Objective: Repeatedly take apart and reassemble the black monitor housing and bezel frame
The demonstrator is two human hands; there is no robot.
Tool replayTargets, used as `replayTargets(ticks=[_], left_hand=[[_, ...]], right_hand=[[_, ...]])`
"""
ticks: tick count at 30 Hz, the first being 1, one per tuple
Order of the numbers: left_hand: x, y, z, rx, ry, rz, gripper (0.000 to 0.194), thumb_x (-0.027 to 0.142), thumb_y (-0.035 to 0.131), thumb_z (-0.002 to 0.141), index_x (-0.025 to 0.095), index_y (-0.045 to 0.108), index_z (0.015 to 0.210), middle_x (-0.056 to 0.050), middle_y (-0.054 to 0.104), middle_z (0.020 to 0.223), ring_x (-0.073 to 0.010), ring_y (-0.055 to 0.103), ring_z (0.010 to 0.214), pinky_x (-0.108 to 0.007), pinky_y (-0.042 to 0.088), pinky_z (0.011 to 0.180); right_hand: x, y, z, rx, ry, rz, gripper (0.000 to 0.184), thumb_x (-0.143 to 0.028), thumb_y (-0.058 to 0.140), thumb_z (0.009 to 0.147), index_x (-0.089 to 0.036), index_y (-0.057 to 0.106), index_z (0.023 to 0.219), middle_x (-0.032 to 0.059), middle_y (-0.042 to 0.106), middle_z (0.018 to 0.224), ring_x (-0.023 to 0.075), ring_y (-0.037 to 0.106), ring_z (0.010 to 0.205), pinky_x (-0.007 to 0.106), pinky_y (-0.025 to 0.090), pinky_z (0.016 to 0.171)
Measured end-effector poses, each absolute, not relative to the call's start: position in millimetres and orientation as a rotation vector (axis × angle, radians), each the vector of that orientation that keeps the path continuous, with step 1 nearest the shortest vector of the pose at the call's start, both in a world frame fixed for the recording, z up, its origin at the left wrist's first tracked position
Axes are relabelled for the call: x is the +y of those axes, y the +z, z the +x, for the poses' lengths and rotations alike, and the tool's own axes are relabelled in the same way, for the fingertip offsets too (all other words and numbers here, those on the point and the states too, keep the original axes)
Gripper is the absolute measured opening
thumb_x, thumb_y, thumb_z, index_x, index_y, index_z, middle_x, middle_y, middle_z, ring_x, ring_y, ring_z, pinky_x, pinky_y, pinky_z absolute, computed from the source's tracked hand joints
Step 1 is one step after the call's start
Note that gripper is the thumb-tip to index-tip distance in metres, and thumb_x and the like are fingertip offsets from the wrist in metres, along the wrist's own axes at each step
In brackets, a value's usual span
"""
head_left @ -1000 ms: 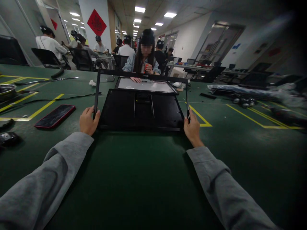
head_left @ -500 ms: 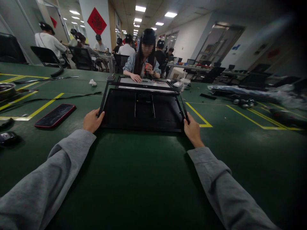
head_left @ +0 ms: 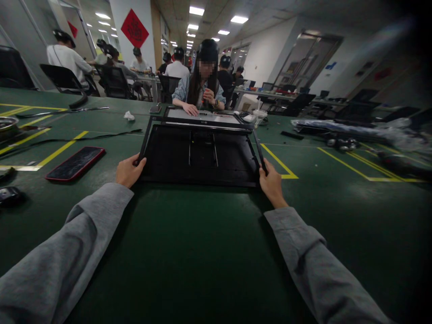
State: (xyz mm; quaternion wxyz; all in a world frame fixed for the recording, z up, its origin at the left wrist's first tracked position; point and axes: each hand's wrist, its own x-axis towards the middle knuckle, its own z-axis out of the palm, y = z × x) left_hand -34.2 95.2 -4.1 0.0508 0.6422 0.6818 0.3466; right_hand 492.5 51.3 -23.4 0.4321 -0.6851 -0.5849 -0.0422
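While you are gripping the thin black frame (head_left: 175, 120) by its two sides in the head view, its slender bars are probably bending easily, so an uneven pull between your hands could be twisting it or straining a corner. The frame is hovering or leaning over the black shell (head_left: 165, 155), which is lying open on the worktop (head_left: 202, 252); you are not seeing clearly where the two are touching. If one side is coming down ahead of the other, an edge could be catching on the shell's rim and slipping or cracking. The frame's far bar is also overlapping the pale panel (head_left: 182, 115) from your viewpoint, so pushing too far forward could be knocking that panel or the co-worker's hand (head_left: 190, 109) resting by it.

Your left hand (head_left: 130, 171) is closing around the left bar, thumb towards the inside, and your right hand (head_left: 271, 182) is pinching the right bar at a similar level. Both forearms are reaching forward, the left (head_left: 91, 229) and the right (head_left: 303, 243) slanting inwards from either side, leaving the worktop between them in view.
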Motion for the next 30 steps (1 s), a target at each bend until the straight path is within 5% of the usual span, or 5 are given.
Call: replayTargets(ticks=[5,16,23,30], left_hand=[[97.2,-3.0,-35.1,2.085,0.923,1.939,0.056,0.055,0.052,0.087,0.021,0.07,0.128,-0.01,0.076,0.096,-0.0313,0.069,0.094,-0.041,0.051,0.085],[116.5,-23.0,-54.9,1.56,1.116,1.694,0.071,0.06,0.06,0.079,0.014,0.064,0.133,-0.011,0.073,0.12,-0.0282,0.068,0.107,-0.037,0.053,0.094],[105.6,-17.6,-50.9,1.754,1.252,1.542,0.059,0.045,0.066,0.075,0.013,0.069,0.124,-0.012,0.075,0.113,-0.0263,0.07,0.106,-0.035,0.053,0.095],[95.3,-14.3,-56.4,1.995,1.26,1.475,0.058,0.046,0.07,0.072,0.018,0.069,0.123,-0.009,0.077,0.095,-0.0237,0.072,0.09,-0.035,0.056,0.086]], right_hand=[[55.8,-28.9,496.9,-1.45,-0.037,-1.705,0.055,-0.032,0.051,0.088,-0.01,0.06,0.137,0.017,0.066,0.133,0.0308,0.066,0.116,0.051,0.049,0.106],[56.9,-30.8,500.9,-1.364,0.076,-1.711,0.057,-0.035,0.058,0.085,-0.011,0.06,0.137,0.0175,0.073,0.114,0.0312,0.07,0.104,0.052,0.053,0.097],[61.7,-40.7,513.7,-1.541,0.24,-1.623,0.074,-0.048,0.059,0.085,-0.012,0.046,0.149,0.0151,0.049,0.151,0.0307,0.049,0.138,0.051,0.036,0.118],[62.3,-44.0,508.6,-1.645,0.232,-1.584,0.07,-0.042,0.052,0.09,-0.015,0.04,0.153,0.0112,0.043,0.157,0.0268,0.041,0.144,0.049,0.029,0.122]])
